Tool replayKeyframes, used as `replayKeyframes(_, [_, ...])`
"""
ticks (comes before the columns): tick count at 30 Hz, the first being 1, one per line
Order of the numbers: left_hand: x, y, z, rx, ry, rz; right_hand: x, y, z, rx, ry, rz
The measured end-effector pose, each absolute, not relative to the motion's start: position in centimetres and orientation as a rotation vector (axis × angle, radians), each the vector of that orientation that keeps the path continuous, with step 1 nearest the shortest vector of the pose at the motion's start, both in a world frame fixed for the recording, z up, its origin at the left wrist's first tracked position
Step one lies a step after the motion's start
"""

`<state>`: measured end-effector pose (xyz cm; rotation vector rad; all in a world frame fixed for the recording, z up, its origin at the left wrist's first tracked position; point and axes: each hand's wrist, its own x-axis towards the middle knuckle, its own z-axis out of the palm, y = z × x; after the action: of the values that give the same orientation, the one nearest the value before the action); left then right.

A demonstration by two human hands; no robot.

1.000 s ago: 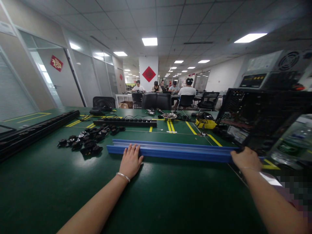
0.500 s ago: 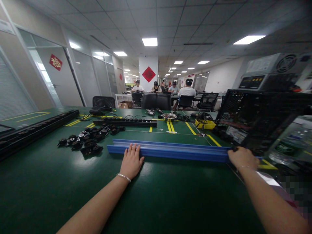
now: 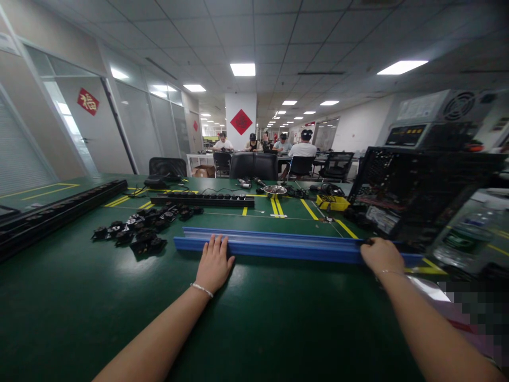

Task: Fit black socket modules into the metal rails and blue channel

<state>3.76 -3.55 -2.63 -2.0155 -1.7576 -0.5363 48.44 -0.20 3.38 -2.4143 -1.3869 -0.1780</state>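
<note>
A long blue channel rail [image 3: 294, 250] lies across the green table in front of me. My left hand [image 3: 213, 263] rests against its near wall towards the left end, fingers stretched out and their tips at the top edge. Towards the right end, my right hand [image 3: 382, 255] is closed at the rail. A small black part [image 3: 368, 241] shows at its fingertips; most of it is hidden by the hand. Left of the rail lies a pile of small black parts [image 3: 147, 225].
Behind the rail are a black strip [image 3: 202, 200], a metal bowl [image 3: 275, 191] and a yellow tray [image 3: 333, 202]. A long black rail [image 3: 63, 212] runs along the left. An open computer case [image 3: 421, 191] and a plastic bottle [image 3: 463, 239] stand at right. People sit farther back.
My right hand has slid left along the blue rail, baring more of its right end. My left hand and the rail have stayed in place.
</note>
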Motion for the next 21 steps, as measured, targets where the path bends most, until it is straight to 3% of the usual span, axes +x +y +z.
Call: replayKeyframes(21, [4.4, -3.3, -2.2, -1.993, -1.809, -0.531, 45.8, -1.0, 3.4, -2.375, -1.390, -0.152])
